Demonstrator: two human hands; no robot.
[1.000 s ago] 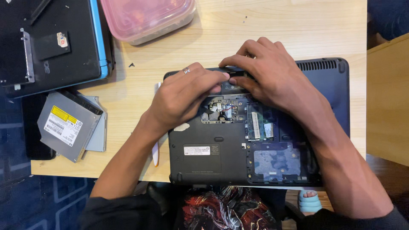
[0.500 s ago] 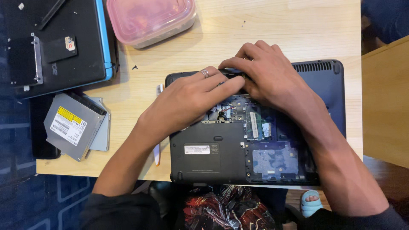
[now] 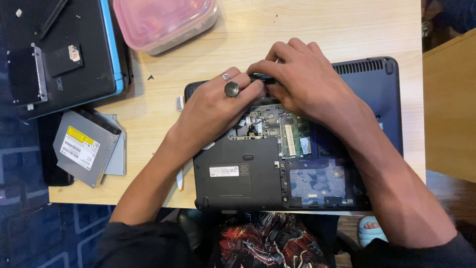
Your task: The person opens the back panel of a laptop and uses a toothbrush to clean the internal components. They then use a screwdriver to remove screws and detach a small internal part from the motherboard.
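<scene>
Laptop: black laptop, flipped underside up with bottom covers off, lies on the light wooden table at its near edge, right in front of the person; green circuit boards and an empty bay show in the opened compartments.
Left hand: left hand rests on the laptop's far left area, ring with a dark round stone on one finger, fingers curled down and pressing at the far edge; grip closed onto the laptop's edge part (what exactly sits under the fingertips is hidden).
Right hand: right hand lies over the far middle of the laptop, fingertips meeting the left hand's; grip pinched on a small dark part at the far edge, cannot tell what it is.
Memory area: green memory strip exposed just below the right hand, not touched.
Left of laptop: white thin tool on the table, partly under the left forearm.
Far left: grey metal optical drive with yellow and white labels near the table's left edge, well apart from the hands.
Top left: second black laptop with blue edge, also opened up.
Top middle: pink translucent plastic container with lid, apart from the hands.
</scene>
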